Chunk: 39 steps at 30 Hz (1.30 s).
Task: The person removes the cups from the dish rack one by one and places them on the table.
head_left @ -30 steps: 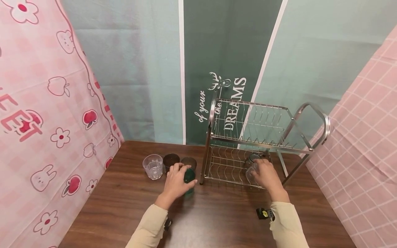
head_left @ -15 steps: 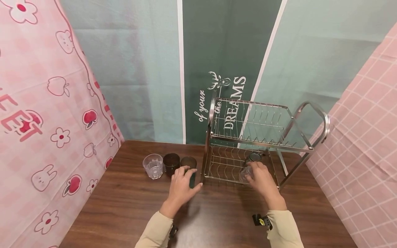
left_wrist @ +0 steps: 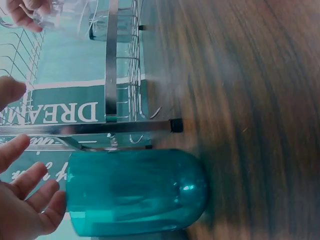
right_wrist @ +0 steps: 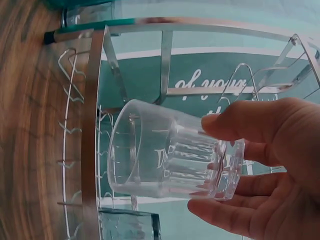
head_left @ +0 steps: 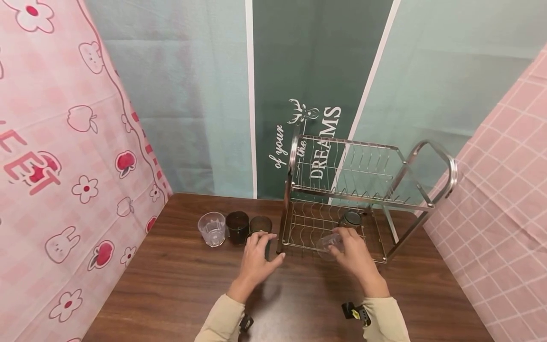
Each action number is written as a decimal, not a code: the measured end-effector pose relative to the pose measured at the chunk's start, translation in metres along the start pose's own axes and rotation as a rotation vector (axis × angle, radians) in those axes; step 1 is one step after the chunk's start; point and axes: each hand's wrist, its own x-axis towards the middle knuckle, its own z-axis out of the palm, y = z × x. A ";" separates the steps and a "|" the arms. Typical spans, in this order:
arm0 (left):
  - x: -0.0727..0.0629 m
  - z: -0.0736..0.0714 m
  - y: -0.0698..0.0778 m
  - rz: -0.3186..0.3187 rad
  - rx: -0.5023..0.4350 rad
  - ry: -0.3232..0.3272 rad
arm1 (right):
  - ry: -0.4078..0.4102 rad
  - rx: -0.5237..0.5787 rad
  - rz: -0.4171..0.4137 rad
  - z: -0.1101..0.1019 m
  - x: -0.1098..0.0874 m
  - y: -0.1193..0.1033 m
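Note:
My right hand [head_left: 356, 256] grips a clear faceted drinking glass [right_wrist: 170, 155] by its base, mouth down, at the front edge of the dish rack's [head_left: 337, 194] lower shelf. Thumb and fingers lie on opposite sides of the base. Another glass, dark-tinted [head_left: 352, 221], stands upside down on that shelf, behind the held one. To the left of the rack, my left hand [head_left: 258, 259] has its fingers spread beside the rim of a teal tumbler [left_wrist: 135, 192], which stands upright on the table. In the head view this hand hides most of the tumbler.
Left of the tumbler stand a clear glass [head_left: 212, 230], a dark brown cup [head_left: 237, 227] and a brown-tinted cup [head_left: 260, 223] on the wooden table [head_left: 171, 270]. The rack's metal leg [left_wrist: 90, 128] is close to the tumbler. Curtains hang behind and on both sides.
My right hand has brought the clear glass leftward and nearer to me along the rack's lower shelf. The left hand has shifted right and spread away from the teal tumbler.

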 end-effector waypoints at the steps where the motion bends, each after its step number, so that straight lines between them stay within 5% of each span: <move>1: 0.000 0.001 0.000 -0.003 -0.023 0.010 | 0.002 0.008 0.006 0.001 0.000 -0.001; 12: -0.003 0.014 0.008 -0.001 -0.249 0.007 | 0.029 0.129 -0.044 0.013 -0.002 -0.008; 17: -0.004 0.017 0.009 0.014 -0.296 0.008 | 0.018 0.202 -0.006 0.016 -0.003 -0.010; 23: -0.003 0.014 0.016 -0.041 -0.425 -0.034 | -0.004 0.340 0.050 0.018 -0.005 -0.014; 29: 0.004 -0.009 0.042 -0.174 -0.664 -0.132 | -0.031 0.526 0.090 0.026 -0.006 -0.015; 39: 0.003 -0.008 0.039 -0.205 -0.905 -0.217 | -0.046 0.952 0.116 0.044 -0.010 -0.019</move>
